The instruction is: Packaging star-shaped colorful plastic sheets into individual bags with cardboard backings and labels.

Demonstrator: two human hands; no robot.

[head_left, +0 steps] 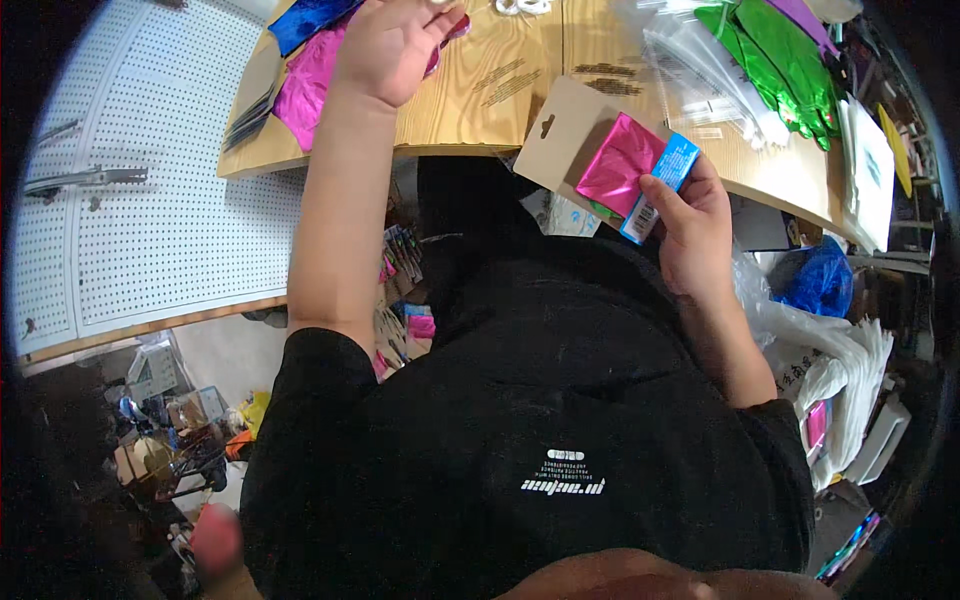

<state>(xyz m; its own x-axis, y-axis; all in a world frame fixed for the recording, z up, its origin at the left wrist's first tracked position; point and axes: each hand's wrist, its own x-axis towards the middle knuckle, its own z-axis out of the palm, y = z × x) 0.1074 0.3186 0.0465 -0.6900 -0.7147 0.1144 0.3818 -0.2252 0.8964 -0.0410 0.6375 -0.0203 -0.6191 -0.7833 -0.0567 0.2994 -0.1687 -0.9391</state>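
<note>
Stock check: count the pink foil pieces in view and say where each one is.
3. One folded pink foil piece lies on the card backing in the right hand; one sits on the table by the left hand; a small one below the table. Others may be hidden.

The left arm stretches forward and up, bare from the short black sleeve to the wrist, elbow nearly straight; the left hand [392,45] lies open at the top of the view, palm turned toward the camera, fingers spread and loosely curled, gripping nothing; the right forearm comes up from the lower right, bent at the elbow; the right hand [692,222] is closed in a pinch, thumb pressed forward against the fingers.
</note>
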